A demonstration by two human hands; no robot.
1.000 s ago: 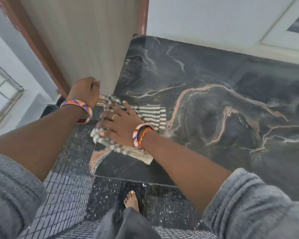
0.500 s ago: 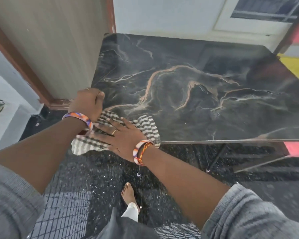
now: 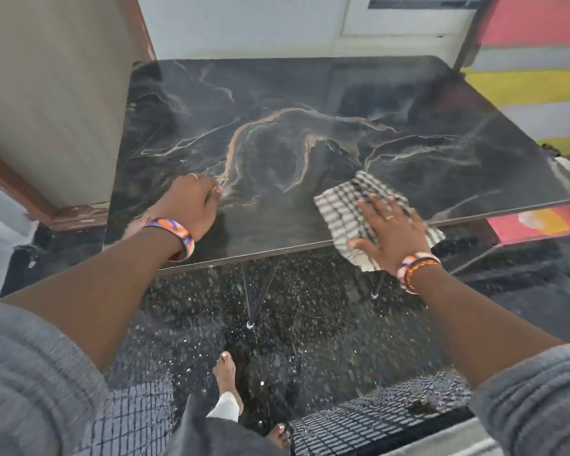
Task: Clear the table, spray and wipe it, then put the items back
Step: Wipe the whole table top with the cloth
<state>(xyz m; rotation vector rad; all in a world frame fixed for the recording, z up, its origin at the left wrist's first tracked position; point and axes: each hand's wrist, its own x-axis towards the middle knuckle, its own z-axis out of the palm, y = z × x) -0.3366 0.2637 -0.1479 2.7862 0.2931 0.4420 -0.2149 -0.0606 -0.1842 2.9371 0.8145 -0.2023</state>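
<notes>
The black marble-patterned table (image 3: 293,103) fills the middle of the view, with nothing standing on it. A grey-and-white checked cloth (image 3: 346,205) lies at its near edge toward the right, partly hanging over the rim. My right hand (image 3: 389,232) presses flat on the cloth with fingers spread. My left hand (image 3: 191,202) rests as a closed fist on the tabletop near the front left, holding nothing I can see.
A beige door with a brown frame (image 3: 46,93) stands close to the table's left side. A white wall runs behind. Pink, yellow and grey striped fabric (image 3: 537,77) lies at the right. Thin table legs (image 3: 254,304) and my bare feet (image 3: 226,373) show on the dark speckled floor.
My right hand has slid the cloth along the near edge from the front left corner toward the right. The left fist stays on the table near the left side.
</notes>
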